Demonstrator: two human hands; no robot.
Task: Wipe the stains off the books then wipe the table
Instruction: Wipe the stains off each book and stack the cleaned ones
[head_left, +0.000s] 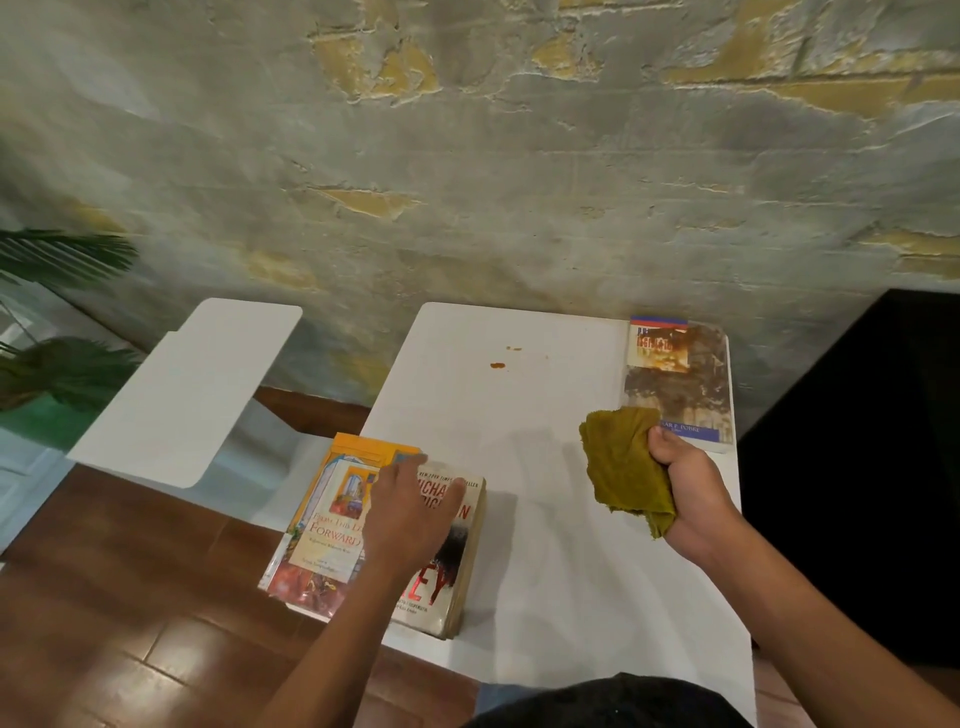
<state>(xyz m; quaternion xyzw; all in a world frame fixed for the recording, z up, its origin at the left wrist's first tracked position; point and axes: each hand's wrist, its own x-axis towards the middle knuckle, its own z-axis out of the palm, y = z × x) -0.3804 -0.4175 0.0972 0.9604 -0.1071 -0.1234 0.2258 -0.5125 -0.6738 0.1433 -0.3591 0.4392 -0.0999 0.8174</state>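
Observation:
On the white table two books lie side by side at the left edge: a yellow-covered one and a thick paperback. My left hand rests flat across both, fingers fairly straight. My right hand grips a bunched olive-green cloth above the table's right side. A third book with a brown-stained cover lies at the far right corner, just beyond the cloth. Small orange stains mark the table near its far edge.
A second white table stands to the left, across a gap showing brown floor tiles. A rough plastered wall runs behind. Green plant leaves are at far left, a dark object at the right.

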